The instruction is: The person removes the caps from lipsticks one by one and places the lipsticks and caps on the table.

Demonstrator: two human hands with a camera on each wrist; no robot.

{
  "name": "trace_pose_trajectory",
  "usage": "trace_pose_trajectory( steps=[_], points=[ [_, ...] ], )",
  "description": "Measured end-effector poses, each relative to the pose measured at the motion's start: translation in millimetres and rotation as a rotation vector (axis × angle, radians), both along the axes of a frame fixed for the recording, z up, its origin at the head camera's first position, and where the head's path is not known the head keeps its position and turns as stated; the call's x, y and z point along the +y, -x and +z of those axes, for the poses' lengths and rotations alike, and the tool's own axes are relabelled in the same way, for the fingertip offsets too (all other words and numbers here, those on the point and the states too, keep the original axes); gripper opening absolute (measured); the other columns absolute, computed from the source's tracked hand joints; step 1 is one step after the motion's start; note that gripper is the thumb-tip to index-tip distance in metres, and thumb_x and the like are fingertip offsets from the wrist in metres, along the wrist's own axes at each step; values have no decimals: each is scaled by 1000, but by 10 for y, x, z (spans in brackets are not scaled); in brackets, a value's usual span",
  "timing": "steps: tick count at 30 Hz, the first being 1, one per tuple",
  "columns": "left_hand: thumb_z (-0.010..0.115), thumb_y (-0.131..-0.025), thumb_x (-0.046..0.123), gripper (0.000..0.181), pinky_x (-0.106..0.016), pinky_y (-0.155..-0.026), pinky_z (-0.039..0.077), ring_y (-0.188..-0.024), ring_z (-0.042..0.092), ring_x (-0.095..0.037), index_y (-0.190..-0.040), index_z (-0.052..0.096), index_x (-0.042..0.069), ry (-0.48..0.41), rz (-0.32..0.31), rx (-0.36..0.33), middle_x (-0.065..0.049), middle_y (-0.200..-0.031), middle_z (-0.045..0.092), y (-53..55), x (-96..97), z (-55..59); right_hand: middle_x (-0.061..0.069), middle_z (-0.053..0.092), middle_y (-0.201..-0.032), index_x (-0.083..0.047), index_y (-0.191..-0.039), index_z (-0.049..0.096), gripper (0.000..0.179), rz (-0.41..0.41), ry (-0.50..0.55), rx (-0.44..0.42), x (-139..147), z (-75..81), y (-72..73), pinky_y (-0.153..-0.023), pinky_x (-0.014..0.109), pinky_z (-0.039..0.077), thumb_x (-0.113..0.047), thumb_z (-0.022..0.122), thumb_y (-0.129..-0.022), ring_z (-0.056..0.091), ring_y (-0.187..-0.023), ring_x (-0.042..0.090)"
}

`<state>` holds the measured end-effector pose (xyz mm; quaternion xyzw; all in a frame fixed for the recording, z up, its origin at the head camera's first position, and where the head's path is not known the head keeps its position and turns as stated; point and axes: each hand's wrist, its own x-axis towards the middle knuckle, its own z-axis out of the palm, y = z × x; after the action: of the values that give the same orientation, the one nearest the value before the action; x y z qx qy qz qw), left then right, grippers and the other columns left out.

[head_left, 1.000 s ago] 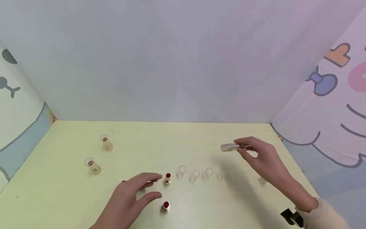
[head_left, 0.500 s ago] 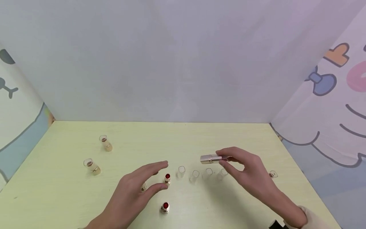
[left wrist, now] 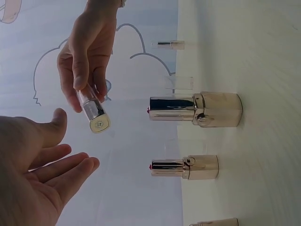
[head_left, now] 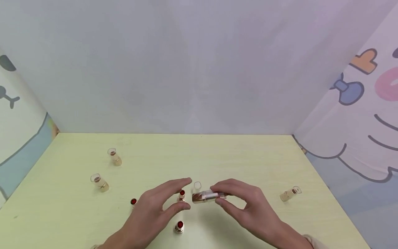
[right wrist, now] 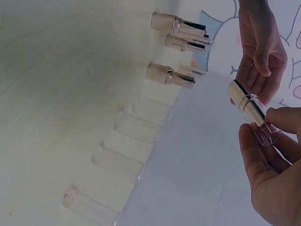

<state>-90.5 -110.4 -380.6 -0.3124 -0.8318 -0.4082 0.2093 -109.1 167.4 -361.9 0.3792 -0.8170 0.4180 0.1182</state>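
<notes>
My right hand [head_left: 248,204] pinches a lipstick [head_left: 202,196] by its clear cap, thumb on one side and fingers on the other. Held above the table, the lipstick lies nearly level, its gold base [left wrist: 99,123] toward my left hand [head_left: 155,207]. That left hand is apart from it, thumb and fingers spread with nothing between them. Uncapped red lipsticks stand near the left hand: one by its fingertips [head_left: 182,195], another lipstick [head_left: 180,226] nearer me, a third lipstick [head_left: 133,201] partly hidden behind the hand. In the right wrist view several clear caps [right wrist: 136,127] stand in a row.
Two lipsticks with clear caps, a far one [head_left: 115,157] and a nearer one [head_left: 100,182], stand at the left of the pale table [head_left: 174,152]. Another capped lipstick [head_left: 289,193] stands at the right. A grey cloth wall [head_left: 192,69] closes the back.
My right hand has carried the lipstick left and toward me, from the table's right side to near the left hand. The left hand has shifted slightly right, its fingers still spread.
</notes>
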Motion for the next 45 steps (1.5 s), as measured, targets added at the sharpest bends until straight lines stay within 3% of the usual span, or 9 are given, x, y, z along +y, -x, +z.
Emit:
trace_pose_trajectory(
  steps=[8, 16, 45],
  points=[
    [86, -84, 14, 56, -8, -93, 52, -99, 70, -3, -136, 66, 21, -35, -66, 6, 10, -118, 74, 10, 38, -33, 3, 76, -113, -10, -125, 72, 42, 116, 96, 94, -94, -103, 0, -95, 17, 57, 5, 80, -87, 73, -103, 13],
    [79, -91, 12, 33, -9, -81, 54, -91, 71, -2, -123, 71, 18, -53, -139, -31, 10, -106, 76, 18, 51, -57, 7, 76, -114, -8, -127, 72, 43, 132, 134, 103, -136, -162, 6, -93, 18, 58, 6, 80, -86, 73, -102, 15],
    [83, -88, 6, 35, -10, -79, 55, -89, 70, -1, -120, 73, 18, -45, -134, 25, 10, -106, 77, 31, 39, -33, 9, 77, -113, -6, -126, 72, 46, 112, 205, 96, -139, -231, 21, -92, 19, 58, 10, 80, -83, 74, -100, 15]
  ],
)
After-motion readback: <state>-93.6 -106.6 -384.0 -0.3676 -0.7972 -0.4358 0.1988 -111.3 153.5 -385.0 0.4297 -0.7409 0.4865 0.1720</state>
